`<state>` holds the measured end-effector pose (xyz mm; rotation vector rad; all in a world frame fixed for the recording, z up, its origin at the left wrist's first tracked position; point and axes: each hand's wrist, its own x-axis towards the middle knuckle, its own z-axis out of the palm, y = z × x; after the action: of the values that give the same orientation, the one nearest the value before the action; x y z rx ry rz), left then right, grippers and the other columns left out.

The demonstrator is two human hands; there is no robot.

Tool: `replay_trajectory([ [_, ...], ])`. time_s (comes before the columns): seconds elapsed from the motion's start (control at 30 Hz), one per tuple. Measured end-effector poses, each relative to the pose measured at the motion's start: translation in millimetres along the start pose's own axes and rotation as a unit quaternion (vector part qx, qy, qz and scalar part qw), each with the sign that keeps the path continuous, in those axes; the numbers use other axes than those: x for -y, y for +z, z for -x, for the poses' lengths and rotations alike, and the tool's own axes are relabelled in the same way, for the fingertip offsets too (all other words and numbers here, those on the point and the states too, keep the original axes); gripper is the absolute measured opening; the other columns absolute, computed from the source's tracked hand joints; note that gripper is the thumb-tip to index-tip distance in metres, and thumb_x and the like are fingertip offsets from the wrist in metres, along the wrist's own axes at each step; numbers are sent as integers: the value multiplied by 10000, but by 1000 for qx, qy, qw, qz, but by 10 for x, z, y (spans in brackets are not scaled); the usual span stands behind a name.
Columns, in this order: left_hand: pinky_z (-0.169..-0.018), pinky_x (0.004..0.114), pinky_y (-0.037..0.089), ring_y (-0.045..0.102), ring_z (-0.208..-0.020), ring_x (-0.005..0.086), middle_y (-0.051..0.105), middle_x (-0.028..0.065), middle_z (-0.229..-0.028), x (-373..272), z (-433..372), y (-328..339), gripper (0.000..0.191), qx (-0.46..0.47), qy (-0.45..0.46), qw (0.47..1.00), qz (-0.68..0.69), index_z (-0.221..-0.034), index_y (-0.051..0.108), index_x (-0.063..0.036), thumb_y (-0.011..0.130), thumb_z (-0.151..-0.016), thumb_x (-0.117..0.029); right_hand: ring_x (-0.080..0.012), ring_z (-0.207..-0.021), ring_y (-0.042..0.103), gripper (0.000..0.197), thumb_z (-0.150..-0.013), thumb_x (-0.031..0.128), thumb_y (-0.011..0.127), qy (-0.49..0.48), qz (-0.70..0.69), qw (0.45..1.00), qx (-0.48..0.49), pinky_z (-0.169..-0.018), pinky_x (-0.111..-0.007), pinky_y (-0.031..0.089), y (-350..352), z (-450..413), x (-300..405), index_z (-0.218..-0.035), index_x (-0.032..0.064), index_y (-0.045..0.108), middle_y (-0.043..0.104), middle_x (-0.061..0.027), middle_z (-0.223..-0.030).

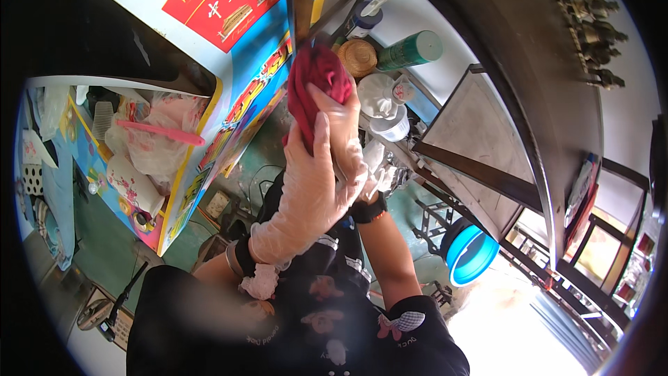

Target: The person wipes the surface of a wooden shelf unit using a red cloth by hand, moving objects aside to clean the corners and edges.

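Both hands wear thin translucent gloves and meet around one bunched dark red cloth (pixel 319 75). My left hand (pixel 305 177) reaches up from the lower left, its fingers pressed against the cloth's lower part. Crossing close beside it, my right hand (pixel 342 130) grips the cloth's right side, with the fingers partly hidden in the folds. The cloth's upper end touches or lies just in front of a dark upright frame edge (pixel 302 5); which of the two I cannot tell.
Right of the cloth stand a green spray can (pixel 412 51), a woven straw item (pixel 357 57) and a white plastic tub (pixel 390 124). A printed cabinet (pixel 222 70) at the left holds plastic bags, a pink comb (pixel 159 132) and a floral vase (pixel 134 183). A blue basin (pixel 472 256) is at the lower right.
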<state>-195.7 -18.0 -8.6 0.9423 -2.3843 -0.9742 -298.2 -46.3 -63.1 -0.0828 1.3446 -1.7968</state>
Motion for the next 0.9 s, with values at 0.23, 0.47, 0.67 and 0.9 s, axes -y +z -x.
replay_trajectory([
  [0.23,-927,504,413,428,-1086,536,312,375,-1263,-637,305,20,787,181,74,977,87,-1399,268,5,691,-760,-171,-207,-884,637,444,-844,159,675,47,-75,996,-30,-761,-316,545,-876,790,445,-1228,16,505,624,-120,-1075],
  [0.47,-623,367,464,541,-763,275,455,172,-999,-1125,837,520,510,251,223,942,19,-1270,479,-83,631,-807,-235,-213,-898,621,466,-821,167,641,103,-79,991,-32,-784,-324,510,-1812,1566,535,-1251,33,522,628,-108,-1083],
  [0.67,-592,337,478,560,-724,218,513,96,-1007,-1490,817,788,401,209,254,929,167,-1159,543,-76,625,-790,-210,-220,-931,595,525,-773,160,634,77,40,996,-26,-811,-326,476,-2487,1851,785,-1272,42,522,626,-102,-1096],
  [0.9,-875,351,469,524,-1070,276,484,160,-1221,-1391,202,1044,699,-178,147,949,213,-1271,400,20,735,-657,22,-228,-970,565,598,-716,152,626,-78,341,937,-20,-843,-327,436,-3011,1733,1477,-1297,53,522,623,-95,-1111],
])
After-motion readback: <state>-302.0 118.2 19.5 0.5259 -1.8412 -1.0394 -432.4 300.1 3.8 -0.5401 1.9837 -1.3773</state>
